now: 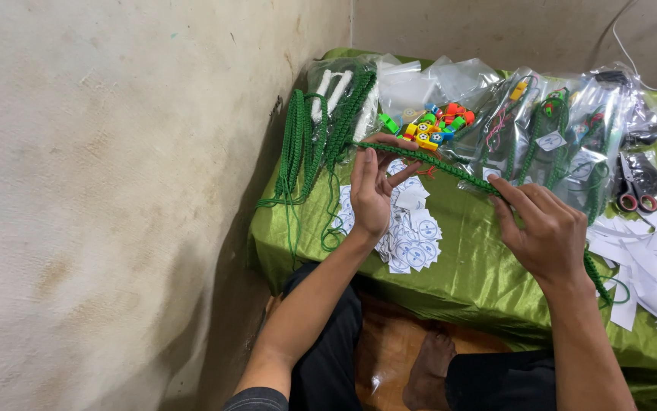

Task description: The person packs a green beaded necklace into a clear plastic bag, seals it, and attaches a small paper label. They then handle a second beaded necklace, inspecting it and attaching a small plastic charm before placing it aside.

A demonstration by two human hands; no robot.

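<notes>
Head: green cloth table (473, 266), stained wall (115, 190) left.

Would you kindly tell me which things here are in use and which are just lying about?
In use: green braided cord, stretched between left hand and right hand.

Lying about: coloured whistles, round paper labels, scissors, hanging green cords, bagged cords.

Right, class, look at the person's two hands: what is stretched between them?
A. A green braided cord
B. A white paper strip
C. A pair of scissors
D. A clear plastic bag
A: the left hand and the right hand each grip an end section of a green braided cord, held taut above the green cloth.
</notes>
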